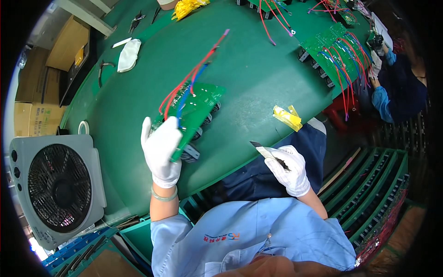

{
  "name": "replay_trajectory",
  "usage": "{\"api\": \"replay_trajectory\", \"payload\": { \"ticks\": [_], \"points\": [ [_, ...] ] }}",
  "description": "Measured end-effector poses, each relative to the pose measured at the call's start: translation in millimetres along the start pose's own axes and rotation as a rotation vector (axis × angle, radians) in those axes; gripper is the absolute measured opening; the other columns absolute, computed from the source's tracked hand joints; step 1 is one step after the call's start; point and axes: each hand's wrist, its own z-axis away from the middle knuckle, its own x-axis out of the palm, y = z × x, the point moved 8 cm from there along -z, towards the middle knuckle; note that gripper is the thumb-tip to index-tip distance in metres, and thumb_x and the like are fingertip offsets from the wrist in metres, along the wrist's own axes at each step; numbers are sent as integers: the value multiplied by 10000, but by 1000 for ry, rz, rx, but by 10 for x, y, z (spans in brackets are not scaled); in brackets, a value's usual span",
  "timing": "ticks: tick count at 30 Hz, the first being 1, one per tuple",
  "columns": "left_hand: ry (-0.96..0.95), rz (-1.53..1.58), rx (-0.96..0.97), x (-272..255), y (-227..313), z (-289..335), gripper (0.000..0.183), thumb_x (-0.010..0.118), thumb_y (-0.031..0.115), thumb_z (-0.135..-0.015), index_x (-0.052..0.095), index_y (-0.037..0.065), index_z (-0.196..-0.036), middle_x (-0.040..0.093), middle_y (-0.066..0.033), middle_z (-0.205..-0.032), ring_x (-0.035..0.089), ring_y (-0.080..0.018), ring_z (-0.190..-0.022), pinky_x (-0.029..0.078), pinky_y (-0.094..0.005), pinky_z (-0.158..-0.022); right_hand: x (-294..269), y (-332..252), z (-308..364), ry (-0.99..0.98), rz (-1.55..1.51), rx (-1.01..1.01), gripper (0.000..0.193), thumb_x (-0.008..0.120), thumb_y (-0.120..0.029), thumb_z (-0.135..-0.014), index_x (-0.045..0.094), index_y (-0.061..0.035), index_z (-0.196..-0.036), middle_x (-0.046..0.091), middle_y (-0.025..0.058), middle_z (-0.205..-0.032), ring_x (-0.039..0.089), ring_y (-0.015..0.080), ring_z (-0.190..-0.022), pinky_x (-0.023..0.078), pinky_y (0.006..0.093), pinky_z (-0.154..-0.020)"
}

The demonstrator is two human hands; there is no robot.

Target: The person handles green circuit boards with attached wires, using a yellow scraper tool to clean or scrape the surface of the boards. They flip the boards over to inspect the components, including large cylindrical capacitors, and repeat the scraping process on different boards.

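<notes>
My white-gloved left hand (162,145) grips the near left edge of a green circuit board (200,104), which is tilted over the table. Red wires (194,64) and blue wires (185,97) rise from the board, and dark box-shaped components (189,153) line its right underside. In my gloved right hand (291,173), closed near the table's front edge, is a small cutter knife (263,149) with a dark tip and a pale body. The fingers partly hide it. A crumpled yellow strip (287,118) lies on the table just beyond that hand.
A grey fan (60,184) stands at the left. Pliers (102,73) and a white cloth piece (129,55) lie at the far left. More wired boards (332,51) sit at the far right, where a co-worker's gloved hand (375,65) shows. Green slotted racks (369,194) stand right of me.
</notes>
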Motion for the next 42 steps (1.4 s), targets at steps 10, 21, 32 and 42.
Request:
{"api": "replay_trajectory", "payload": {
  "ticks": [10, 21, 32, 42],
  "points": [
    [406, 462, -812, -84, -912, 454, 371, 612, 26, -953, 503, -16, -1306, 608, -103, -1182, 607, -177, -1017, 507, -310, -890, 59, 59, 80, -3, -104, 57, 261, 819, -24, -744, 694, 20, -969, 716, 133, -885, 649, 259, -702, 515, 332, -592],
    [192, 1234, -1153, 589, -1144, 644, 380, 734, 38, -862, 576, 1, -1206, 648, -68, -1146, 611, -159, -1056, 470, -306, -979, 175, 19, 44, -26, -141, 57, 229, 804, -23, -771, 700, 28, -968, 657, 128, -785, 601, 225, -643, 469, 312, -550],
    [183, 1150, -1097, 538, -1073, 573, 415, 740, 74, -873, 540, 2, -1230, 625, -66, -1156, 596, -144, -1064, 464, -297, -985, 239, 11, 42, -65, -120, 28, 198, 742, -19, -844, 677, 22, -1026, 706, 149, -901, 631, 221, -703, 499, 298, -606],
    [227, 1273, -1173, 671, -1070, 627, 365, 702, 75, -900, 538, 25, -1223, 633, -64, -1155, 612, -157, -1061, 485, -326, -984, 546, 277, 251, -155, -609, 518, 258, 528, -114, -1027, 553, 40, -1232, 721, 152, -969, 618, 104, -607, 507, 228, -555]
  ]
}}
